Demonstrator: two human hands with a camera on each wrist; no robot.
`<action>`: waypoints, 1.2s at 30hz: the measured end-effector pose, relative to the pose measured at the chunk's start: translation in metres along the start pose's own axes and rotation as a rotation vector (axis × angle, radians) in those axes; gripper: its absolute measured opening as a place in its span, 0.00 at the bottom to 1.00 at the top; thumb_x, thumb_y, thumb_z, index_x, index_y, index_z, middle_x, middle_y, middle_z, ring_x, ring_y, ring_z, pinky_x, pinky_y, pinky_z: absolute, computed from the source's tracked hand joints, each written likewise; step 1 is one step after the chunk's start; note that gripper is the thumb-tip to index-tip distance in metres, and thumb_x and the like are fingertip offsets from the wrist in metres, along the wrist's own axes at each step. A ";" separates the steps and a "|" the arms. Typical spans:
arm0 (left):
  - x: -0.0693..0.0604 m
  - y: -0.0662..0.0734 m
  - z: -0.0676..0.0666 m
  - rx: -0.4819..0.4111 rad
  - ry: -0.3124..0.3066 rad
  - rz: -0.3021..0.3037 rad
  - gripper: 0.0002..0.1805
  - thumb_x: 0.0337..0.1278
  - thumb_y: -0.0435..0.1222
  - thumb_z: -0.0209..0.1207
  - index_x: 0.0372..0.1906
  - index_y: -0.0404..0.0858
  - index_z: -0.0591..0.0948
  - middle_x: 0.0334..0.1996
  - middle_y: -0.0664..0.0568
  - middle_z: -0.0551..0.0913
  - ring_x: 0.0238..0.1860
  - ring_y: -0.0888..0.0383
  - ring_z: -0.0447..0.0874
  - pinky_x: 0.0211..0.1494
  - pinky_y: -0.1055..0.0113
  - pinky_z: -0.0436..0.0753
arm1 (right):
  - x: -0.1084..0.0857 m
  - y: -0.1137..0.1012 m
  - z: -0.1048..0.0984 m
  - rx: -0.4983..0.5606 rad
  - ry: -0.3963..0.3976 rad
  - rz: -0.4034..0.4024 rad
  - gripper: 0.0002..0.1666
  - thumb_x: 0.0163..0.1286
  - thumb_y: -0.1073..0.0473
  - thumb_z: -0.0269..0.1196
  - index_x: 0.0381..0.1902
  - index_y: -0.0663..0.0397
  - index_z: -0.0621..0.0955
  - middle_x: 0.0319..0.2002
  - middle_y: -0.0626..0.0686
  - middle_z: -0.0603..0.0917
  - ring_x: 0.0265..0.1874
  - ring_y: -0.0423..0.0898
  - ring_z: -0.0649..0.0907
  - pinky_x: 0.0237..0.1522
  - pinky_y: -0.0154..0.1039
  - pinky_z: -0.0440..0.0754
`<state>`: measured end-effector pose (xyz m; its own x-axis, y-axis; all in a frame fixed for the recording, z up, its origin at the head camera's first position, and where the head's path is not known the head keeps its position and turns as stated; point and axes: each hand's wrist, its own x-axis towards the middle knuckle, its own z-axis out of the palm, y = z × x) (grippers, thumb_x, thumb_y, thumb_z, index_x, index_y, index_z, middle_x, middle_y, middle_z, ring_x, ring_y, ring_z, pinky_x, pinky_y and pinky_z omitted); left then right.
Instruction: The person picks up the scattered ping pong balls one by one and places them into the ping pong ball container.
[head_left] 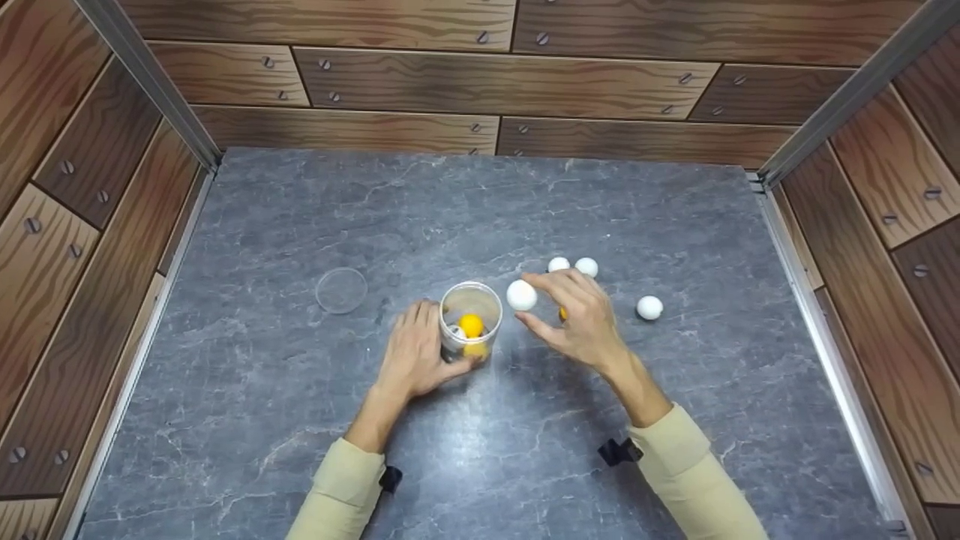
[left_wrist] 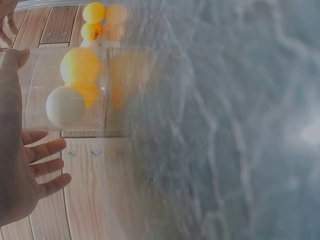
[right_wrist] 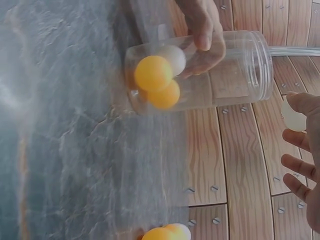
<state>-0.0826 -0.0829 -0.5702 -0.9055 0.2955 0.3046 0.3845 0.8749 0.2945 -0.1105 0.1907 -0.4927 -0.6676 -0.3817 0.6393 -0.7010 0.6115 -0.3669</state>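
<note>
Pale sleeves at our frame's bottom, grey veined tabletop beyond.
Wood-patterned walls rise at top, left and right; at centre, our left hand half-curls round a clear jar containing two orange balls and one white ball; just right of it, our right hand pinches a second white ball, thumb and fingertips parted around it.

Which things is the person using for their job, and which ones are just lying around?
Being used:
clear jar, in the left hand
white ball, in the right hand
balls inside the jar

Lying about, though maybe for the job too:
round clear disc, perhaps a lid
loose white balls
loose orange balls
</note>
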 end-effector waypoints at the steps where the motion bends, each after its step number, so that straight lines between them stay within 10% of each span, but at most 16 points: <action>1: 0.000 0.000 0.000 -0.001 -0.001 0.000 0.54 0.45 0.76 0.60 0.59 0.32 0.74 0.51 0.42 0.81 0.53 0.45 0.79 0.55 0.51 0.80 | 0.002 -0.001 0.000 0.001 0.002 -0.003 0.29 0.59 0.49 0.79 0.58 0.51 0.87 0.48 0.51 0.92 0.46 0.50 0.86 0.49 0.47 0.83; 36: 0.001 0.000 -0.001 -0.004 -0.029 -0.021 0.53 0.45 0.72 0.63 0.63 0.32 0.73 0.54 0.40 0.81 0.55 0.44 0.79 0.57 0.50 0.81 | 0.027 -0.020 0.031 0.069 -0.187 -0.088 0.29 0.62 0.46 0.76 0.58 0.52 0.86 0.50 0.51 0.92 0.47 0.49 0.86 0.53 0.45 0.84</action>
<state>-0.0839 -0.0831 -0.5693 -0.9182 0.2883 0.2718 0.3662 0.8794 0.3043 -0.1227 0.1469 -0.4890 -0.6332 -0.5578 0.5366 -0.7701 0.5233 -0.3647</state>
